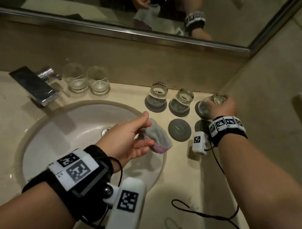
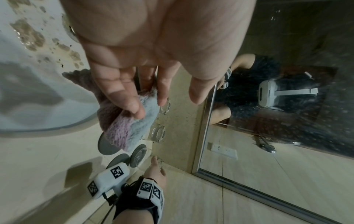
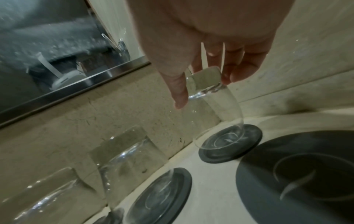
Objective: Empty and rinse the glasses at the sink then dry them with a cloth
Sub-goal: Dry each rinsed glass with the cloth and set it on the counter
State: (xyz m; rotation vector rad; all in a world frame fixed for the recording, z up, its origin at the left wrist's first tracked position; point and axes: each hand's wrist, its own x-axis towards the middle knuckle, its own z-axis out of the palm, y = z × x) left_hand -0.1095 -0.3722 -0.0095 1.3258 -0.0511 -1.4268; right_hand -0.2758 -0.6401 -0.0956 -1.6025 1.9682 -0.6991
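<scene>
Right hand gripping upturned glass by its base at 2 o'clock, probably for draining on coaster; left hand pinching cloth, ready for drying

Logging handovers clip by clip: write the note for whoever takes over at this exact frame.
Left hand grips the cloth over the sink edge.
Right hand holds the upturned glass, tilted, its rim on the far-right coaster.
Two upturned glasses sit on coasters left of it; two coasters lie bare.
Two upright glasses beside the tap are left to empty, rinse and dry.
</scene>
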